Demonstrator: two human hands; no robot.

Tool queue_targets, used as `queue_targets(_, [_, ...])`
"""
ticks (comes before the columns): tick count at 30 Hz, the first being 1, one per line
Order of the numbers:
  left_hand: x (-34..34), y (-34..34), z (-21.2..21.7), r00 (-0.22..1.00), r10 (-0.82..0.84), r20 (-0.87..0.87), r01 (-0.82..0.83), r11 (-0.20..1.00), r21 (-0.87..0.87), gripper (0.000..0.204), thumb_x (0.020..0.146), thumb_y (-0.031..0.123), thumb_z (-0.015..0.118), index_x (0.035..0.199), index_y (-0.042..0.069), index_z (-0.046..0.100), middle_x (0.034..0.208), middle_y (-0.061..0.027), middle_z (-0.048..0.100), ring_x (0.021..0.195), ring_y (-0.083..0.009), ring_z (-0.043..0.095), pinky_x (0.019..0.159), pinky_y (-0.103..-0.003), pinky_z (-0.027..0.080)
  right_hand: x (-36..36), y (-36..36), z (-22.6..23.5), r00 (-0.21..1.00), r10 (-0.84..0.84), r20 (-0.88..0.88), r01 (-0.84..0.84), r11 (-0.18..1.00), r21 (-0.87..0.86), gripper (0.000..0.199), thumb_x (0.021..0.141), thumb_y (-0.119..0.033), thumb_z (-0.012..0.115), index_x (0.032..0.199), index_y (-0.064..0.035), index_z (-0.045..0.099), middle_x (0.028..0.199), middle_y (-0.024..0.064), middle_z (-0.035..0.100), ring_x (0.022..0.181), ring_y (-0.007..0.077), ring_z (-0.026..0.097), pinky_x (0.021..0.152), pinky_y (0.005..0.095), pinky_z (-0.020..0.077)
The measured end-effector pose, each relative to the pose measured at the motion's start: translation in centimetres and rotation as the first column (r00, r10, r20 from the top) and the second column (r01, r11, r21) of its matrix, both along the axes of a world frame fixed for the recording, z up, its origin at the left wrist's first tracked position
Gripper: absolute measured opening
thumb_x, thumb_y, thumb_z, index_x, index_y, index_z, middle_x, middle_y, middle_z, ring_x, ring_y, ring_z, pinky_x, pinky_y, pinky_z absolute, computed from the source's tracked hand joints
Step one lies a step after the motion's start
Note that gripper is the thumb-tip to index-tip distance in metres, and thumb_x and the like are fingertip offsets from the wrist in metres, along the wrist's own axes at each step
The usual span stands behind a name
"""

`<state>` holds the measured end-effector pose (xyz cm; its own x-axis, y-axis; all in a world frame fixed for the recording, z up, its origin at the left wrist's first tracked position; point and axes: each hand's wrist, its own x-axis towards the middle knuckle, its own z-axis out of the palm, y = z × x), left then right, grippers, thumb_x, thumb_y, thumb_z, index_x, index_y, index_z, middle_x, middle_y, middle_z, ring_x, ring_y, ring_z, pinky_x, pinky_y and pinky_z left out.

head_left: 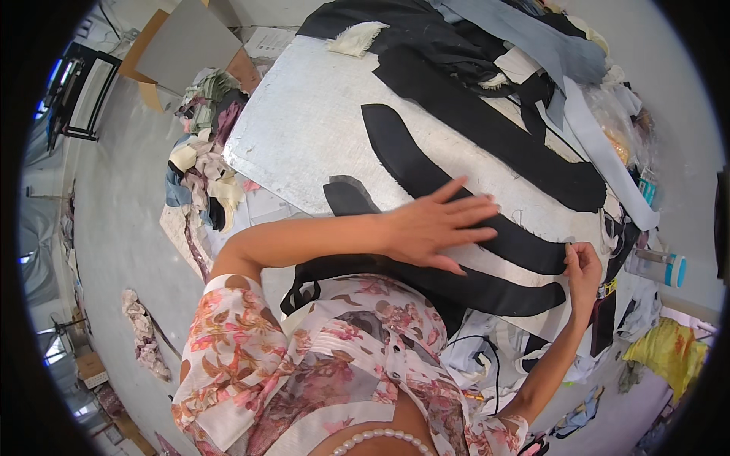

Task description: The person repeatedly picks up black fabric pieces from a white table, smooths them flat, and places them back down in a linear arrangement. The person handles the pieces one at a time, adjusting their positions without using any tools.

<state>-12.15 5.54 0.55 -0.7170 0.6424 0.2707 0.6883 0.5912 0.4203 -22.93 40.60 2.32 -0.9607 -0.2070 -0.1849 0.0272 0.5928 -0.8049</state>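
Two hands on black strip [426, 182] (curved) — scrap heap [204, 144] beside table [304, 129]

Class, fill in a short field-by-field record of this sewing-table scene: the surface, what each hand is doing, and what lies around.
Surface: silvery padded board
Left hand: pressed flat, fingers spread, on a long curved black fabric piece
Right hand: pinching the far end of that piece; whether the grip is closed is unclear
Other cut pieces: wide black strip, lower black strip
Floor at left: heap of fabric scraps
Right edge: yellow cloth
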Motion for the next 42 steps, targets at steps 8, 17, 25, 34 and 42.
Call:
queue_targets(8, [1.0,-6.7,1.0,0.940,0.341,-0.014,-0.341,0.940,0.005,0.054,0.090,0.041,0.063,0.130,0.005,0.059,0.147,-0.0189,0.043,0.144,-0.0345,0.030,0.117,-0.057,0.017,-2.1,-15.1,3.4,0.813,0.306,-0.495,-0.367,0.930,-0.028,0.008,0.082,-0.003,0.070,0.086,-0.0014,0.063,0.076,0.0065,0.061,0.064,0.0153,0.057,0.062,0.0261,0.0456])
queue_targets(17, [-0.8,-8.4,1.3,0.771,0.636,-0.022,-0.565,0.701,0.435,0.012,0.078,0.011,0.076,0.088,0.008,0.072,0.086,-0.0054,0.067,0.098,-0.0253,0.063,0.085,-0.038,0.045,-8.1,-35.4,0.8,0.640,0.505,-0.579,-0.461,0.855,0.236,0.017,0.077,-0.016,0.076,0.081,-0.0019,0.067,0.080,0.0121,0.066,0.072,0.0287,0.065,0.067,0.0398,0.0495])
queue_targets(25, [-1.8,-10.4,0.2,0.635,0.672,0.380,-0.750,0.421,0.510,0.009,0.086,0.010,0.071,0.093,0.005,0.073,0.087,-0.0060,0.071,0.084,-0.0160,0.066,0.077,-0.030,0.050,-9.7,-35.9,-2.0,0.613,0.511,-0.602,-0.419,0.857,0.300,0.012,0.083,-0.016,0.067,0.081,-0.0048,0.070,0.083,0.0133,0.068,0.079,0.0325,0.066,0.070,0.0416,0.0508])
queue_targets(34, [-5.9,-9.6,0.5,0.547,0.088,0.832,-0.825,-0.111,0.554,0.037,0.096,0.028,0.066,0.121,0.002,0.061,0.112,-0.0042,0.065,0.101,-0.0098,0.060,0.084,-0.025,0.048,-8.5,-33.3,1.5,0.636,0.373,-0.675,-0.493,0.870,0.016,0.009,0.085,-0.005,0.067,0.092,-0.0003,0.069,0.083,0.0104,0.067,0.070,0.0226,0.065,0.066,0.0302,0.0496])
queue_targets(42, [-8.3,-8.3,2.4,0.731,-0.209,0.649,-0.679,-0.312,0.664,0.041,0.099,0.030,0.060,0.126,-0.001,0.058,0.113,-0.0090,0.066,0.102,-0.0183,0.065,0.092,-0.036,0.053,-6.0,-31.2,4.4,0.397,0.360,-0.844,-0.625,0.780,0.038,0.010,0.080,-0.001,0.070,0.089,-0.0030,0.067,0.083,0.0072,0.065,0.075,0.0214,0.064,0.066,0.0303,0.0491])
